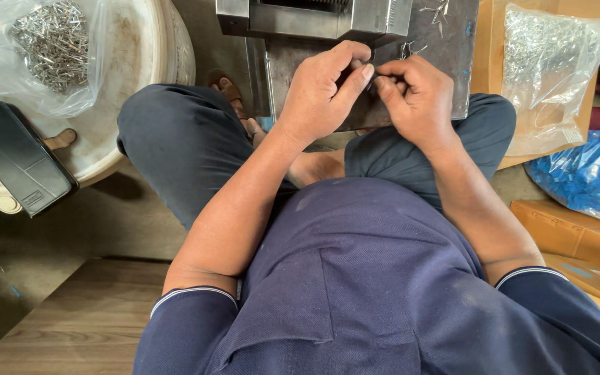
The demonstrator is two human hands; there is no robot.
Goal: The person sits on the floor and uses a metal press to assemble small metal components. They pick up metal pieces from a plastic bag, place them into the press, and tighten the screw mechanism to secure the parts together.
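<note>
Two hands, left hand [324, 87] and right hand [418, 97], pinch one small metal pin [371, 73] together at twelve o'clock over the steel plate [446, 55]; a loosened pinch could drop it among loose pins [435, 12].

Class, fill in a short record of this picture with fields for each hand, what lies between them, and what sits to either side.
left hand: fingers pinched toward the right hand, over a grey metal plate
right hand: fingers closed on a small dark piece, too small to identify
left side: black phone, bag of metal pins
right side: clear bag, blue bag
</note>
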